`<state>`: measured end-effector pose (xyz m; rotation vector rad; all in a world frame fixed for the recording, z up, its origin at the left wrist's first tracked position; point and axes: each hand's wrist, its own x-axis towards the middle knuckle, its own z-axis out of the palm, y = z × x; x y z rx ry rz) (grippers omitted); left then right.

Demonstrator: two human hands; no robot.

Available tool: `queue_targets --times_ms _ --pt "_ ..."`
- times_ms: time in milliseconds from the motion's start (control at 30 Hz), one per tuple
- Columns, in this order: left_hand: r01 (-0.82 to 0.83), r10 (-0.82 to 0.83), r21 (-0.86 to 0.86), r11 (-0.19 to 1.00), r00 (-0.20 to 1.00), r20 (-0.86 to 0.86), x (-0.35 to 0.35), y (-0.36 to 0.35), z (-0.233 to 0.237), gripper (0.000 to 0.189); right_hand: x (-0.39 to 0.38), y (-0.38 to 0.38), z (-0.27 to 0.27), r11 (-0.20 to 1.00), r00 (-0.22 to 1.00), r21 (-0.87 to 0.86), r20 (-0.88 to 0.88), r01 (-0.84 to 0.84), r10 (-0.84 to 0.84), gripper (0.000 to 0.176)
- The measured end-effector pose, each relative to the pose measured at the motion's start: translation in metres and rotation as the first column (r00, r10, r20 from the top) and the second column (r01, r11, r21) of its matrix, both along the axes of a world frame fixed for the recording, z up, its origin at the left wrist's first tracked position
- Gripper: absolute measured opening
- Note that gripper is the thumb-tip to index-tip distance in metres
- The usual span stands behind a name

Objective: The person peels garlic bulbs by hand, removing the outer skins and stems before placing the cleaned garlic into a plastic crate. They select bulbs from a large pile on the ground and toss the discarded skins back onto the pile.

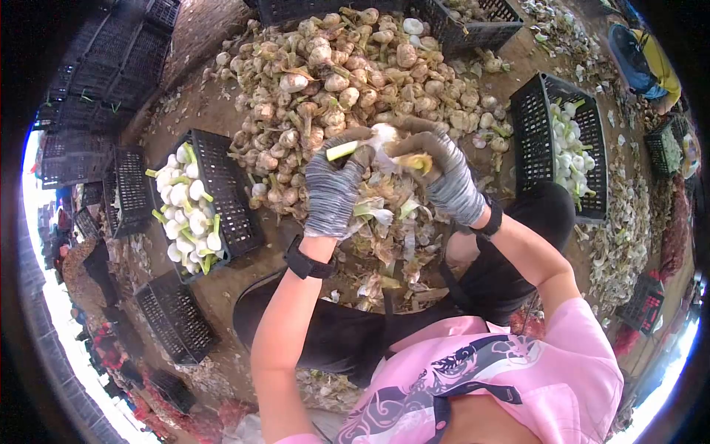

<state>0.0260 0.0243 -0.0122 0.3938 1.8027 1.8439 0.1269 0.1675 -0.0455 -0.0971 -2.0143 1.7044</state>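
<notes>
My left hand (334,185), in a grey knitted glove with dirty fingers, grips a garlic bulb (383,136) by its cut green stem (342,151). The bulb shows white between the two hands. My right hand (446,170), gloved the same way, is closed on a strip of yellowish garlic skin (414,162) beside the bulb. Whether its fingers also touch the bulb is hard to see. Just beyond both hands lies a big heap of unpeeled garlic (325,96), brownish and dry. Below them are loose peeled skins (392,229) on the ground.
A black crate (237,200) of white trimmed garlic stands at left, another crate (529,133) with garlic at right. A further crate (177,318) sits at lower left, and one (481,37) at the back. Another person (647,66) is at upper right.
</notes>
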Motion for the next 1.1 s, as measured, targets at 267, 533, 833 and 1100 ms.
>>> queue_targets --times_ms 267,533,833,1100 --pt "0.189 -0.198 0.105 0.976 0.977 0.083 -0.008 -0.008 0.007 0.023 -0.001 0.04 -0.009 0.358 0.939 -0.933 0.087 -0.04 0.332 0.023" --pt "-0.278 -0.293 0.554 0.785 0.621 0.727 -0.02 -0.019 -0.022 0.036 0.025 0.017 0.001 0.535 0.59 0.25 0.372 -0.807 0.717 0.058" --pt "-0.265 -0.281 0.445 0.855 0.484 0.829 -0.001 -0.005 -0.033 0.023 -0.007 0.008 0.012 0.987 0.962 -0.155 0.274 0.052 -0.007 0.031" --pt "-0.261 -0.069 0.235 0.936 0.52 0.852 0.004 -0.003 -0.046 0.018 -0.006 0.04 0.01 0.076 0.911 -0.95 -0.265 -0.302 0.316 0.026"
